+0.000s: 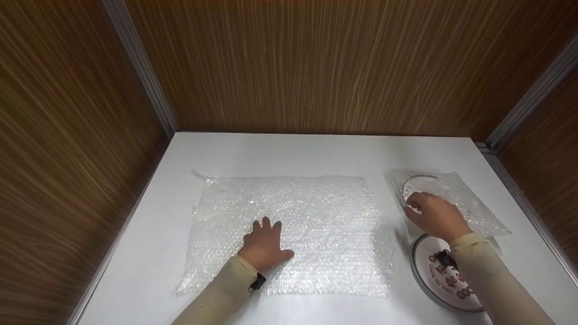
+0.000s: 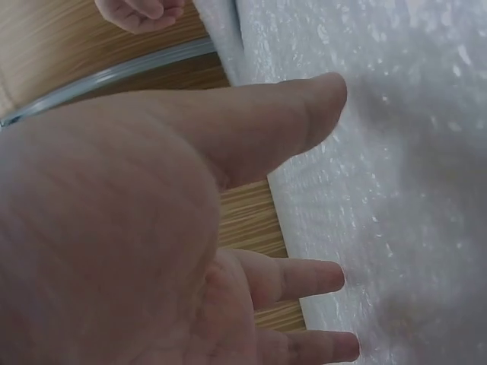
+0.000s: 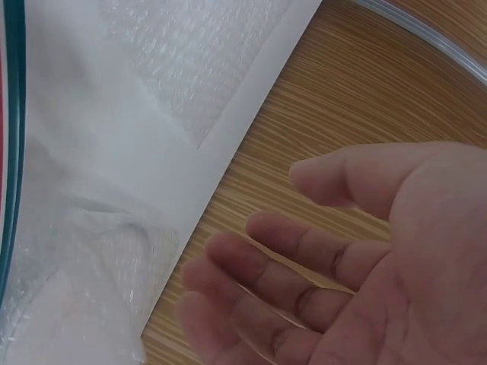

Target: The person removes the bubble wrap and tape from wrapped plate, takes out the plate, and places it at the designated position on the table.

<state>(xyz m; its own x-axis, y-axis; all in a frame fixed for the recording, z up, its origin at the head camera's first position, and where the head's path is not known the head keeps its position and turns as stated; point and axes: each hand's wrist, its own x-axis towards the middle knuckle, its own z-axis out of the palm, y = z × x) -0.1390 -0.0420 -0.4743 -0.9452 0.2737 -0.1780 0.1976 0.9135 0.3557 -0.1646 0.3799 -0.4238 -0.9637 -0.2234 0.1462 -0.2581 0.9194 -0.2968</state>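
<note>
A sheet of bubble wrap [image 1: 316,216] lies flat on the white table. The left hand [image 1: 264,248] is on it with fingers spread; in the left wrist view its fingertips are at the wrap [image 2: 426,190]. At the right, the right hand [image 1: 438,216] is over a plate wrapped in bubble wrap [image 1: 469,203], its fingers loosely bent. In the right wrist view the right hand [image 3: 327,266] holds nothing. An unwrapped round plate with red characters [image 1: 440,275] lies below the right wrist, partly hidden by the forearm.
Wood-grain panels [image 1: 289,67] stand behind the white table [image 1: 280,153] and on both sides, with metal strips at the corners. The wrapped plate is near the table's right edge.
</note>
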